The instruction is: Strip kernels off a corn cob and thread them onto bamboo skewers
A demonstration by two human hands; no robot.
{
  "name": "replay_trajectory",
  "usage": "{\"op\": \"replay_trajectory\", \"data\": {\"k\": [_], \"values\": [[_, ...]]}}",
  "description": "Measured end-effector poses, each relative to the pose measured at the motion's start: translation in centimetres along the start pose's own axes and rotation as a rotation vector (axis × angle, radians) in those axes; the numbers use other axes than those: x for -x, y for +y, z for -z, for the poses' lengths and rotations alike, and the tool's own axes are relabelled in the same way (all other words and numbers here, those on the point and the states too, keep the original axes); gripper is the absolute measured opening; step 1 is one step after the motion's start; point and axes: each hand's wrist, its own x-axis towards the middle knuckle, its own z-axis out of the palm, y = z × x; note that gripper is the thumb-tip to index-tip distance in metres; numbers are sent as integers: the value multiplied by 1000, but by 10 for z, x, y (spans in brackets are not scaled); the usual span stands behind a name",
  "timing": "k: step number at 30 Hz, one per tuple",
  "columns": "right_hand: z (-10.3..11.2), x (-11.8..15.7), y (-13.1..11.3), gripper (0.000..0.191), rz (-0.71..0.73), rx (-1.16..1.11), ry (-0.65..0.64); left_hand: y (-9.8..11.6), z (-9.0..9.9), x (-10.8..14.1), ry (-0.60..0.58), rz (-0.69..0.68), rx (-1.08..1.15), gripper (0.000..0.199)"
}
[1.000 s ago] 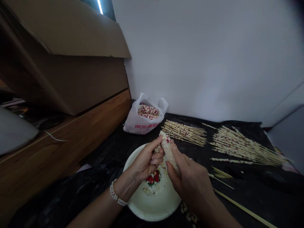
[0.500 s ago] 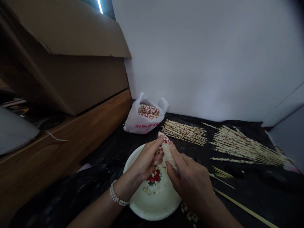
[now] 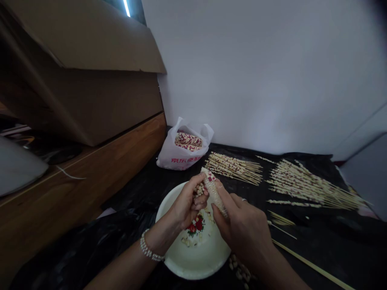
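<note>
My right hand [image 3: 242,221] is wrapped round a corn cob [image 3: 215,195], tilted over the basin. Most of its visible side is bare; some red and white kernels remain near its upper end. My left hand [image 3: 189,205] is curled against the cob's left side, loose corn kernels [image 3: 199,190] in its fingers and the thumb near the cob's tip. Below both hands stands a white basin [image 3: 196,270] with a red flower print and scattered kernels on its bottom.
A white plastic bag [image 3: 169,155] holds speckled corn cobs [image 3: 189,139] behind the basin. To the right lie two bundles of kernel-threaded skewers [image 3: 234,167], [image 3: 302,185] on black plastic sheeting [image 3: 130,193]. Loose kernels [image 3: 238,270] lie beside the basin. A cardboard box [image 3: 105,96] stands left.
My left thumb has shifted up and left, off the cob's face, and more loose kernels show in that hand. The right hand keeps its hold on the cob.
</note>
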Motion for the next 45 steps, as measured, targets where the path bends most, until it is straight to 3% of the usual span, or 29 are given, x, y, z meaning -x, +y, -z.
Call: {"op": "replay_trajectory", "data": {"k": [5,10,22,27,30,33,39,45], "values": [[0,0,-2,43,53,95,42,-4,-1,0,-21,-59,-263,42],[2,0,-3,46,38,19,12,-4,-2,-1,1,-70,-338,44],[1,0,4,48,-30,-102,-59,-6,0,-1,-12,-66,-294,27],[1,0,3,48,-9,-38,5,-4,4,-1,-69,-40,-97,15],[0,0,2,46,31,93,70,-3,2,0,-101,-37,-89,21],[1,-1,2,44,52,148,77,-4,-1,0,-43,-57,-171,30],[4,-2,4,52,-40,-210,-72,-5,-3,0,-5,-103,-174,31],[3,-1,0,51,-24,-192,-49,-4,-2,-1,-49,-82,-140,35]]}}
